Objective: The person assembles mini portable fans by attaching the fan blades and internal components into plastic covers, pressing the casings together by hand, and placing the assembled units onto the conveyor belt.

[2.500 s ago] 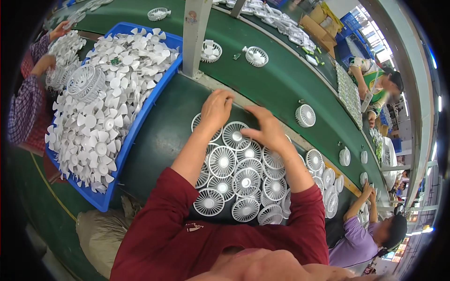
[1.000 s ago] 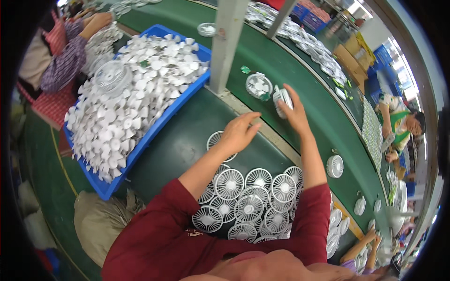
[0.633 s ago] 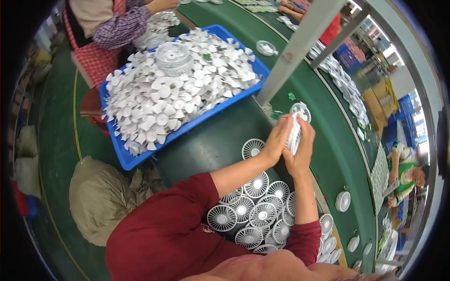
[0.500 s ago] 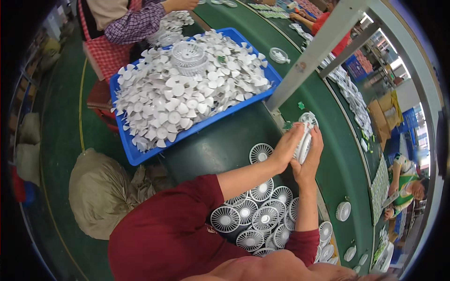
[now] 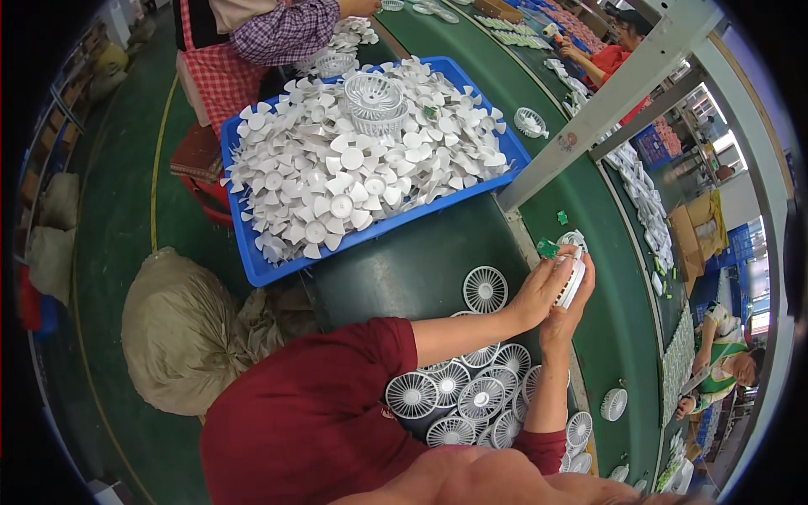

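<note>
Head | white fan housing (image 5: 573,284) | clasped between left hand (image 5: 536,295), right hand (image 5: 574,312)

There are two bare hands (image 5: 536,295), one held fan housing (image 5: 571,284), one blade-filled blue bin (image 5: 262,272) and three co-workers (image 5: 286,35).

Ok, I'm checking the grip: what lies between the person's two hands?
A white fan part with slots in its side, held between the left hand and the right hand. The head view shows it, partly hidden by them.
</note>
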### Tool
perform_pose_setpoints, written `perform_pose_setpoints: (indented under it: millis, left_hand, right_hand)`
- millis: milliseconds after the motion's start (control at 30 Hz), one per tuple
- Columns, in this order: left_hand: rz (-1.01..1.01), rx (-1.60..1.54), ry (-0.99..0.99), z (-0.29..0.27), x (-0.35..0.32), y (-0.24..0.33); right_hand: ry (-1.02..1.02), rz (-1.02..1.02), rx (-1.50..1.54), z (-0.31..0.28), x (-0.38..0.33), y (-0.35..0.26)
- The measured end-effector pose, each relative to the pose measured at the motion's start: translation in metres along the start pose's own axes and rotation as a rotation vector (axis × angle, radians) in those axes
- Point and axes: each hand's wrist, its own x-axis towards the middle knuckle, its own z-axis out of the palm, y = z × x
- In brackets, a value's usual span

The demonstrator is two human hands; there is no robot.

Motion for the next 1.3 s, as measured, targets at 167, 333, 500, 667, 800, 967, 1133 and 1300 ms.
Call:
perform_pose_setpoints:
  millis: [167,333,500,667,800,967,1133,1300]
  left_hand:
    - [0.493,0.459,0.093,0.008,-0.004,0.016]
    - [0.654,0.687,0.038,-0.004,0.0,0.017]
    - [0.124,0.016,-0.026,0.002,0.004,0.01]
    - [0.481,0.423,0.097,0.001,-0.006,0.004]
    - [0.442,0.401,0.086,-0.002,0.002,-0.005]
    - [0.265,0.484,-0.066,-0.006,0.003,-0.024]
    - [0.14,0.744,-0.301,-0.007,-0.002,-0.034]
    - [0.036,0.976,-0.453,-0.021,0.011,-0.028]
  right_hand:
    - [0.143,0.683,0.874,-0.004,-0.008,0.011]
    - [0.108,0.935,0.916,-0.01,-0.004,0.0]
    - [-0.109,0.383,0.128,-0.01,-0.005,-0.001]
    - [0.09,0.424,0.286,0.013,-0.015,0.001]
    - [0.124,0.405,0.458,0.016,-0.02,0.012]
    - [-0.063,0.425,0.234,-0.027,-0.019,0.034]
    - [0.09,0.598,-0.432,-0.139,-0.064,0.114]
    - [0.015,0.533,-1.058,-0.182,-0.117,0.086]
